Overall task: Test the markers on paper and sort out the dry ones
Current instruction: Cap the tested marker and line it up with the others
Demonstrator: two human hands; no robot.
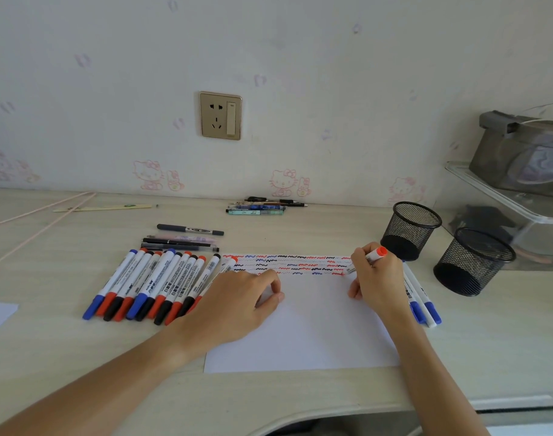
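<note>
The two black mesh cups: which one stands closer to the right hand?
The farther mesh cup, just behind the right hand. The other mesh cup stands further right, nearer the camera.

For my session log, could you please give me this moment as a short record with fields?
activity: testing a marker on paper
right hand: grips a red marker, tip on the paper at the right end of the squiggles
left hand: rests on the paper, fingers curled, holding nothing visible
marker row: capped blue, red and black markers lying left of the paper
side markers: a few blue-capped ones right of the paper
cups: two black mesh cups, contents not visible
</note>
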